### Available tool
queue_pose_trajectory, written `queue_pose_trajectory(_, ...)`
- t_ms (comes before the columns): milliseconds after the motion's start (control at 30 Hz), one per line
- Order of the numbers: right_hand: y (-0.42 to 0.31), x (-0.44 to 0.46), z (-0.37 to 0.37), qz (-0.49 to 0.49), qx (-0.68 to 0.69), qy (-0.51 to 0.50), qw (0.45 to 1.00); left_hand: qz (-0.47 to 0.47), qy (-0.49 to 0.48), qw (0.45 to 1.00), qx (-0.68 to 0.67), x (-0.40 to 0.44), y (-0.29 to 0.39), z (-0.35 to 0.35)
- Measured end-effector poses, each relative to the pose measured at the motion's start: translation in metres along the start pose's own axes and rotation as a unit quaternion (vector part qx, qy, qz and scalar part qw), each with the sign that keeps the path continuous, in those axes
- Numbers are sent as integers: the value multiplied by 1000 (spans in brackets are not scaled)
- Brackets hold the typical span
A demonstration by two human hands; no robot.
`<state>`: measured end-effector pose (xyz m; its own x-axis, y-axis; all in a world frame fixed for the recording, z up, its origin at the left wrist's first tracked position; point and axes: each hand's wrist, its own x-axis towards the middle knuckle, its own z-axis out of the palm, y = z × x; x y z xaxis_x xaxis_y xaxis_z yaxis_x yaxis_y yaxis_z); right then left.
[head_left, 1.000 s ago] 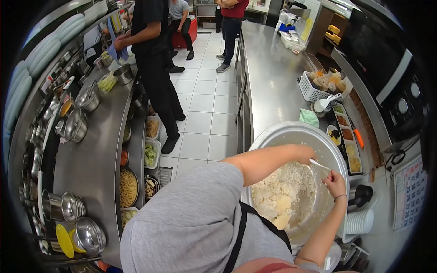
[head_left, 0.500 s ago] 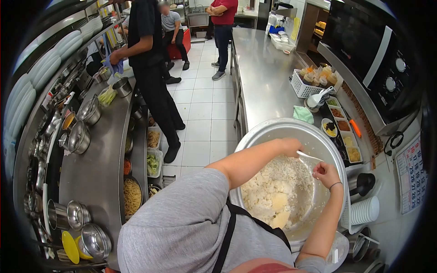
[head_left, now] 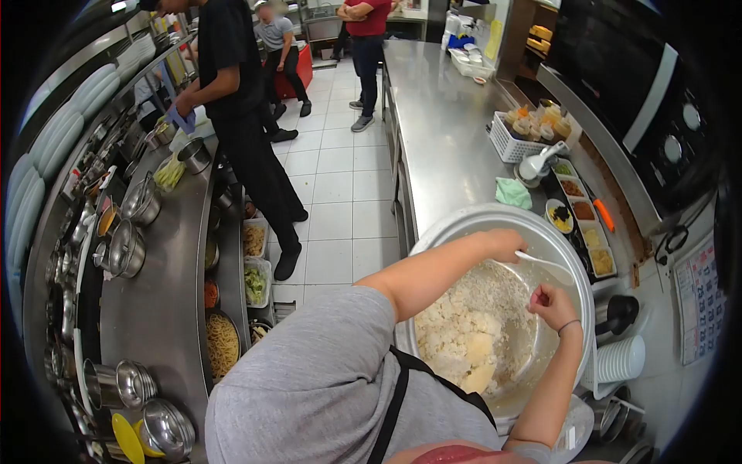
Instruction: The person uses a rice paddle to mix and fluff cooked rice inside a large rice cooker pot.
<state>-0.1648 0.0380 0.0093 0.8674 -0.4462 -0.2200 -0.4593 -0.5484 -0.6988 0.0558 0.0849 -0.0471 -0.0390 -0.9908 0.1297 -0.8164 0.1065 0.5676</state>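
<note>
My left hand (head_left: 506, 244) is closed round one end of a white utensil (head_left: 547, 264), over a big round metal pot (head_left: 423, 246). In the pot lies white rice (head_left: 468, 309), partly clumped, with pale yellow pieces (head_left: 481, 352) on it. Below the utensil's free end, my right hand (head_left: 552, 306) is apart from it, fingers curled and fingertips pressed together; what they hold, if anything, is too small to tell. A dark band circles the right wrist. My left arm hides part of the pot.
A steel counter (head_left: 444, 124) carries a green cloth (head_left: 513, 193), a white basket (head_left: 510, 145) and a condiment tray (head_left: 591, 224). Stacked white cups (head_left: 620, 358) stand right of the pot. People stand and sit across the aisle; another counter (head_left: 166, 286) holds metal bowls.
My right hand has come away from the utensil's end and dropped slightly lower. The utensil stays in my left hand, its free end now farther right. The camera view has shifted.
</note>
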Motion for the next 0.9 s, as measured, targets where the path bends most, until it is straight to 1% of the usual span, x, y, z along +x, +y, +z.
queue_pose_trajectory(33, 7, -1, 0, -10, -5, -5, 1000, 5, 3, 1000, -7, 3, -2, 0)
queue_pose_trajectory(100, 16, 8, 3, -67, -103, 90, 988, 0, -3, 1000, 3, 7, -2, -1)
queue_pose_trajectory(133, 6, 12, 5, -79, -106, 80, 988, 3, -2, 1000, 3, 4, 0, -6)
queue_pose_trajectory(200, -9, 3, 2, 1, -4, 51, 999, 11, -3, 1000, -10, 4, 8, -5)
queue_pose_trajectory(233, -10, 3, 4, 4, -9, 50, 999, 10, -17, 999, -31, 5, 11, -4)
queue_pose_trajectory(300, -13, 6, 10, -1, 50, 93, 994, 12, -29, 998, -57, 12, 9, 7)
queue_pose_trajectory(333, -18, 8, 12, 3, 48, 98, 994, 25, -74, 996, -37, 18, 5, 16)
queue_pose_trajectory(367, -22, 10, 15, -52, -48, 168, 983, 41, -120, 992, -15, 28, 0, 25)
queue_pose_trajectory(400, -25, 9, 16, -102, -142, 235, 956, 51, -126, 991, -16, 27, 6, 22)
queue_pose_trajectory(433, -28, 6, 17, -93, -141, 241, 956, 34, -166, 984, -51, 19, 17, 12)
queue_pose_trajectory(467, -32, 7, 18, -131, -201, 280, 930, 13, -204, 976, -82, 12, 23, 1)
queue_pose_trajectory(500, -35, 9, 18, -170, -261, 316, 896, 17, -207, 975, -78, 10, 27, -5)
queue_pose_trajectory(533, -36, 11, 19, -166, -262, 321, 895, 43, -215, 972, -85, 10, 32, -8)
queue_pose_trajectory(567, -34, 10, 21, -129, -254, 296, 912, 70, -224, 967, -95, 12, 35, -8)
queue_pose_trajectory(600, -31, 9, 23, -92, -244, 269, 927, 74, -228, 966, -97, 18, 34, -3)
queue_pose_trajectory(633, -30, 10, 26, -84, -244, 271, 927, 68, -234, 964, -108, 26, 30, 5)
queue_pose_trajectory(700, -30, 15, 28, -17, -110, 253, 961, 66, -245, 960, -114, 30, 32, 9)
queue_pose_trajectory(733, -26, 18, 28, -19, -108, 260, 959, 77, -242, 959, -125, 27, 34, 3)
queue_pose_trajectory(800, -20, 15, 26, 19, -49, 246, 968, 92, -240, 957, -137, 27, 37, 6)
queue_pose_trajectory(833, -25, 13, 24, 18, -49, 250, 967, 121, -205, 970, -55, 31, 34, 11)
queue_pose_trajectory(867, -33, 9, 22, 82, -105, 198, 971, 150, -169, 974, 27, 35, 33, 14)
queue_pose_trajectory(900, -40, 7, 20, 146, -158, 146, 966, 156, -171, 972, 32, 37, 31, 7)
